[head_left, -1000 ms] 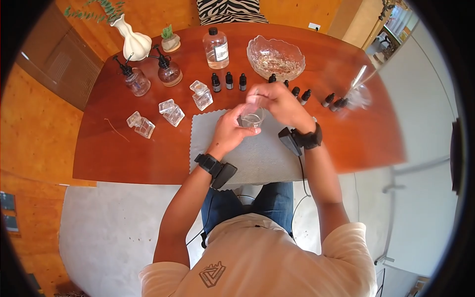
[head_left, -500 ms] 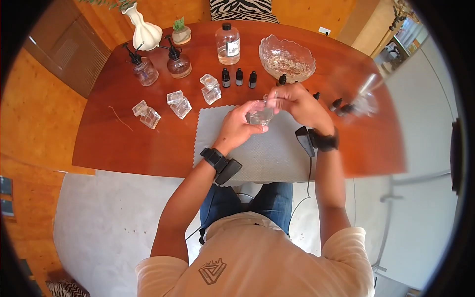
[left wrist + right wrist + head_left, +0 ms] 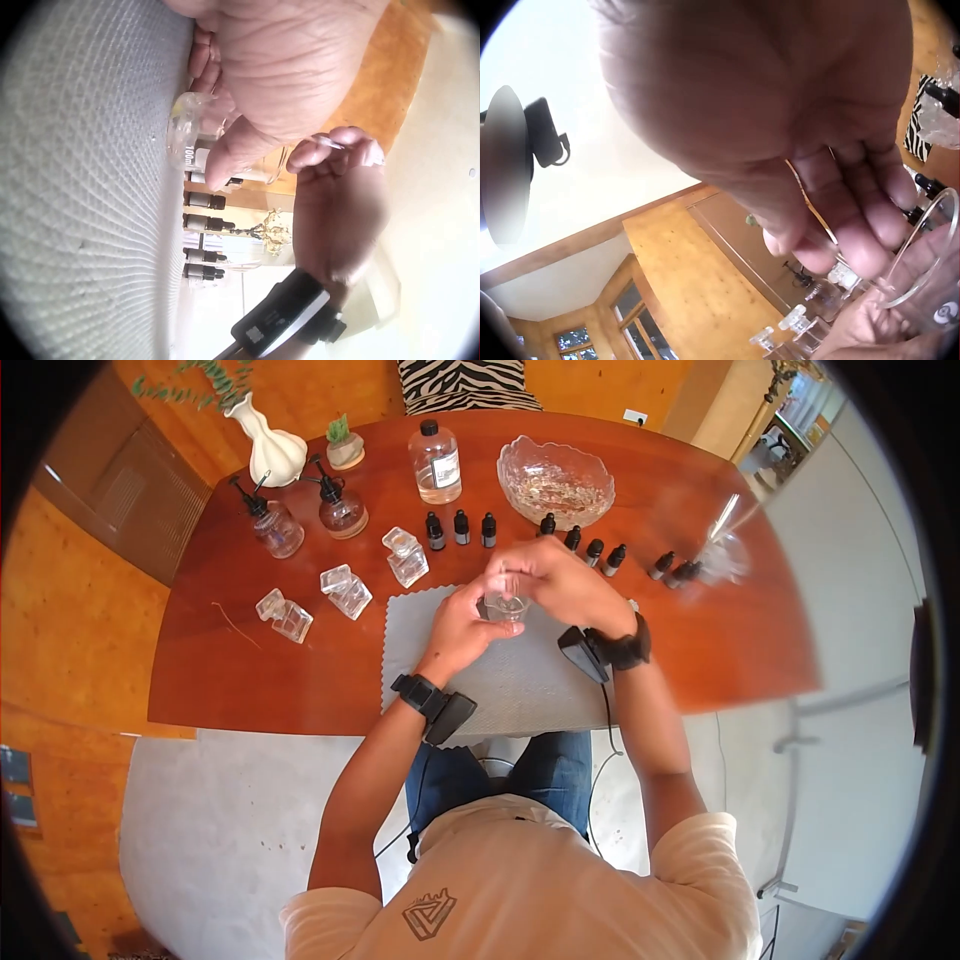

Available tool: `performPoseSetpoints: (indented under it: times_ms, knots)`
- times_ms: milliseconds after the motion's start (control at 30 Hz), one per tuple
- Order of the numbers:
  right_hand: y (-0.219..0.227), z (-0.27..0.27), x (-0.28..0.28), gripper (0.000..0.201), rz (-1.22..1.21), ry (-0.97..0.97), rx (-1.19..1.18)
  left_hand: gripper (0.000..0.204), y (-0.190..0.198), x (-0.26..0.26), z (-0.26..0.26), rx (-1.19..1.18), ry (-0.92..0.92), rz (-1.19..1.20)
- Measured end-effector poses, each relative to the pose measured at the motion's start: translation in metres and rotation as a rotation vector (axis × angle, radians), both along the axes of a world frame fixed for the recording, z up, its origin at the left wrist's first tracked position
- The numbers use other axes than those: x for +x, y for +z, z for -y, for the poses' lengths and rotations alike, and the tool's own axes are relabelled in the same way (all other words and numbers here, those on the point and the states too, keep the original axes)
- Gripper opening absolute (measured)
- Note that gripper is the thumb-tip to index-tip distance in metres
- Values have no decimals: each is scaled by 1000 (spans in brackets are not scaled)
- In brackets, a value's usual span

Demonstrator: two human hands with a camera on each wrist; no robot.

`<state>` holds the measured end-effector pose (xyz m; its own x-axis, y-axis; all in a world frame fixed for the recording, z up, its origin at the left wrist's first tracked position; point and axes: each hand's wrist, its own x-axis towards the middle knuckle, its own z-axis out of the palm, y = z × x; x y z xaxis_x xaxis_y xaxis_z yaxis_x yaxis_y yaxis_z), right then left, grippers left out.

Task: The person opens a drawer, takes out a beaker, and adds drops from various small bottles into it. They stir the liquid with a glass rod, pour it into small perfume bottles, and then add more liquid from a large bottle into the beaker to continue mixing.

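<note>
The left hand (image 3: pixel 463 630) grips a small clear glass beaker (image 3: pixel 508 610) from its left side, above the grey cloth. In the left wrist view the beaker (image 3: pixel 182 139) stands low over the cloth, thumb along its near side. Over the beaker's mouth is the right hand (image 3: pixel 565 582), fingertips pinched together. A thin clear rod (image 3: pixel 328 141) shows between these fingers in the left wrist view; its lower end cannot be made out. The right wrist view has the beaker's rim (image 3: pixel 907 289) just below the right fingertips.
Several dark dropper bottles (image 3: pixel 462 528) line the table beyond the hands. Clear square bottles (image 3: pixel 345 592) stand left of the grey cloth (image 3: pixel 450 670). Farther back are two spray bottles (image 3: pixel 343 515), a large bottle (image 3: pixel 436 475), a glass bowl (image 3: pixel 555 485) and a white vase (image 3: pixel 272 450).
Both hands and the beaker shift slightly right in the view, then back left, along with the whole scene. The right fingers move over the beaker's mouth; the left grip stays the same.
</note>
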<state>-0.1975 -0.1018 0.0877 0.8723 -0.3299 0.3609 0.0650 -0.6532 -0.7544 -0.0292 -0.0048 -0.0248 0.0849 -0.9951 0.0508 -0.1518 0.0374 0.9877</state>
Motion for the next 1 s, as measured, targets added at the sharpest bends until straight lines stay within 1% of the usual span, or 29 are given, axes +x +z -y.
performPoseSetpoints:
  times_ms: [33,67,100,167,300,333,400,433,467,533,600,700,733,833,867,967,1000]
  knots:
    - [-4,4,5,7,25,-11,8,63,-1,-1,0,-75,13,22]
    - [-7,11,2,6,-25,-140,-3,62,-1,-3,0,-151,35,45]
    - [-6,14,-2,6,-46,-135,18,62,2,-5,-1,-227,61,67]
    - [-4,15,-8,10,-93,-128,62,63,4,-2,-4,-186,65,68]
    - [-2,2,1,13,-83,51,67,63,-2,0,0,-68,21,45]
    - [-7,3,6,15,-18,28,53,63,-2,0,-1,-34,19,45]
    - [-10,11,5,15,-9,-116,99,61,9,-6,-5,-130,48,45]
    - [-11,15,3,15,-7,-183,119,60,13,-8,-6,-181,68,42]
    - [-8,17,-2,14,-70,-192,179,60,11,-7,-5,-205,75,64]
    - [-7,15,-5,13,-44,-48,95,58,3,-5,-2,-251,82,103]
    - [-8,12,-5,13,-57,97,27,59,0,-2,-1,-158,42,65]
    - [-11,4,10,13,38,32,-31,59,5,-3,-1,-80,17,74]
    - [-9,4,10,14,105,-9,10,58,7,-2,-3,-62,28,87]
    - [-2,17,-6,6,-159,-189,136,57,12,-8,-5,-199,68,61]
    - [-2,16,-9,7,-138,-131,83,57,10,-5,-5,-184,69,57]
    - [-5,7,-4,13,-37,78,57,59,5,-4,-2,-99,35,41]
    - [-7,5,2,12,-34,65,64,60,4,-1,-2,-46,19,31]
